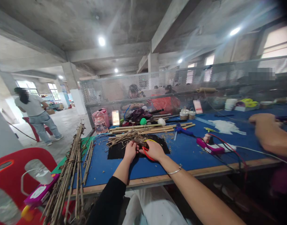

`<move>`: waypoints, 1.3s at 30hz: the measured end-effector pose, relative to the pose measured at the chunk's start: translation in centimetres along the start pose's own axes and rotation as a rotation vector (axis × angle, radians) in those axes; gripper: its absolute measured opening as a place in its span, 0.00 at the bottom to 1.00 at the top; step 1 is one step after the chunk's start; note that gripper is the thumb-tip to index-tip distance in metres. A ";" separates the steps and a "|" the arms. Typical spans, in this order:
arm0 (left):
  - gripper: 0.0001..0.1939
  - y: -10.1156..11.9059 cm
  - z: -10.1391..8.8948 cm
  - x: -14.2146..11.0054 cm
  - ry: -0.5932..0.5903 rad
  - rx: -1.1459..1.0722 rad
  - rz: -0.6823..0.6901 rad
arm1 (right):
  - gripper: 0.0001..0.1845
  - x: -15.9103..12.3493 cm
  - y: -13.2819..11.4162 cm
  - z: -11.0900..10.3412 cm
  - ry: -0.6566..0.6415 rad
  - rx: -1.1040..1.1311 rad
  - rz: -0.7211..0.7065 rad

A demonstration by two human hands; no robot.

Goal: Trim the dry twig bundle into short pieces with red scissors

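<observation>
My right hand [154,150] is closed around hand shears [148,154] with a red and a yellow handle, their blades mostly hidden. Beside it, my left hand [131,151] has its fingers pinched together at a dark brown piece [140,143]; what exactly lies between them is too small to make out. Both hands are close together over a black mat [114,153] strewn with brown scraps. A heap of thin twigs [123,137] lies just beyond the left hand. Longer pale sticks [155,128] run across the table behind the mat.
A bundle of long sticks [69,165] leans over the table's left end, by a red chair [21,156]. To the right are a blue glue gun [184,130], a purple power strip [209,147] with cables, and a co-worker's blurred arm [272,134]. A mesh partition [96,93] stands behind.
</observation>
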State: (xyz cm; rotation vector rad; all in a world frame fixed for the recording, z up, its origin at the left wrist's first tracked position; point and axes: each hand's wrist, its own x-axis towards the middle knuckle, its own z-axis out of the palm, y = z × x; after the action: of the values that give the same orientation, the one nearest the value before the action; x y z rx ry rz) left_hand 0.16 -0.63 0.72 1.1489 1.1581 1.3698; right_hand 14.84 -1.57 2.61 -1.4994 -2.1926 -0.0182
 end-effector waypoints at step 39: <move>0.11 0.3 -0.1 0.0 0.028 -0.058 -0.012 | 0.29 -0.1 -0.3 0.1 -0.076 -0.052 0.107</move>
State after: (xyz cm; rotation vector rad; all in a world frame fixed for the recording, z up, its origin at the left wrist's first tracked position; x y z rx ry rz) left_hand -0.01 -0.65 0.99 1.0831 1.1359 1.4060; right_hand 14.58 -1.73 2.58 -1.6699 -2.1819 0.0175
